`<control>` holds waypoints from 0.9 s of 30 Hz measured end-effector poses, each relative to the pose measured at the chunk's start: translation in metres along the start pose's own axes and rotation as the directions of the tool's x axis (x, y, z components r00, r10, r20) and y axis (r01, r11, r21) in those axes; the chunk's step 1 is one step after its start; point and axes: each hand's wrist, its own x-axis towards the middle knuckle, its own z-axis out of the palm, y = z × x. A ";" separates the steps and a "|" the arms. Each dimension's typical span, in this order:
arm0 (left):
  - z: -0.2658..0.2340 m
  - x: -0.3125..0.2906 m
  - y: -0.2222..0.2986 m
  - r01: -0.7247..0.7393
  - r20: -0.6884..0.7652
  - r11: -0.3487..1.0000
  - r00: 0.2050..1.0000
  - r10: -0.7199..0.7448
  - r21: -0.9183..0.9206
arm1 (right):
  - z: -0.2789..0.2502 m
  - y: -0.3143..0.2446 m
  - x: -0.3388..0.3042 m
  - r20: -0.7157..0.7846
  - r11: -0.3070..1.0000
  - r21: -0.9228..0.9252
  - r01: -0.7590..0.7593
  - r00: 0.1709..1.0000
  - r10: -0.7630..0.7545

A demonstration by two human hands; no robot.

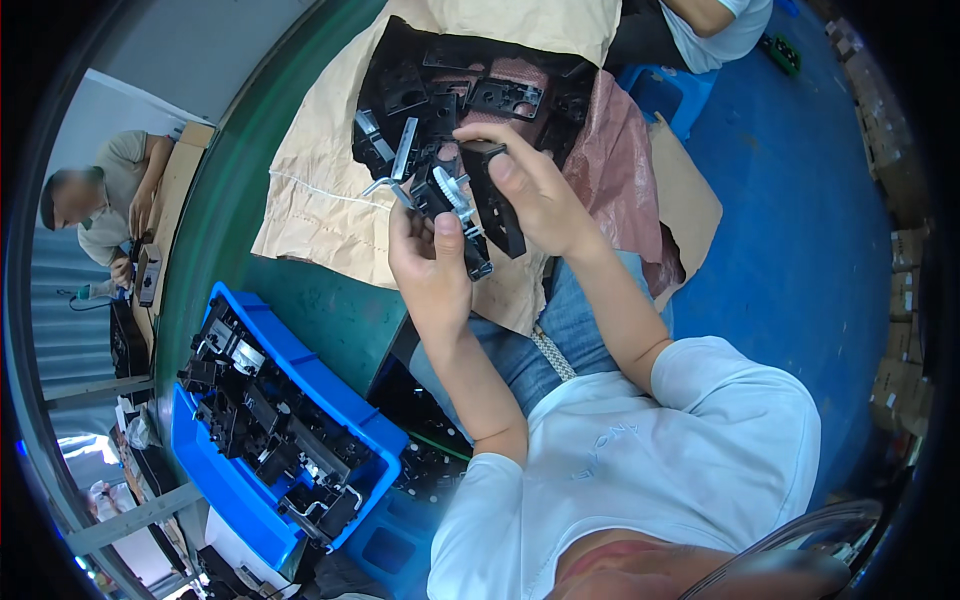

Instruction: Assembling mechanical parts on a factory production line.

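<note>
My left hand (437, 275) is closed around a black mechanical assembly (474, 266), which carries a white gear (450, 186) and a bent metal lever (385, 188). Close beside it, my right hand (548, 205) grips a black plastic part (497, 212) between thumb and fingers. The two pieces are side by side; whether they touch I cannot tell. Just beyond my hands lies an open brown paper sack (310, 215), with several loose black plastic parts (505, 98) in its dark opening.
A blue crate (300, 345) full of black assemblies stands at the lower left. Pink bubble wrap (625, 170) lies by the sack. One person (120, 200) works at a bench on the left; another person (715, 30) sits near a blue stool (680, 95). Cartons (900, 350) line the right.
</note>
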 end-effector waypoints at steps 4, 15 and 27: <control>-0.002 -0.001 0.002 -0.002 0.018 0.999 1.000 0.002 0.033 | 0.002 -0.006 -0.002 0.079 0.995 -0.096 0.024 0.997 -0.016; -0.004 -0.003 0.002 -0.014 0.009 0.999 1.000 0.014 0.045 | 0.003 -0.009 -0.003 0.077 0.996 -0.093 0.016 0.997 -0.009; -0.002 -0.001 0.002 0.007 0.015 0.997 1.000 -0.009 0.074 | 0.005 -0.006 -0.002 0.079 0.996 -0.085 -0.026 0.996 0.033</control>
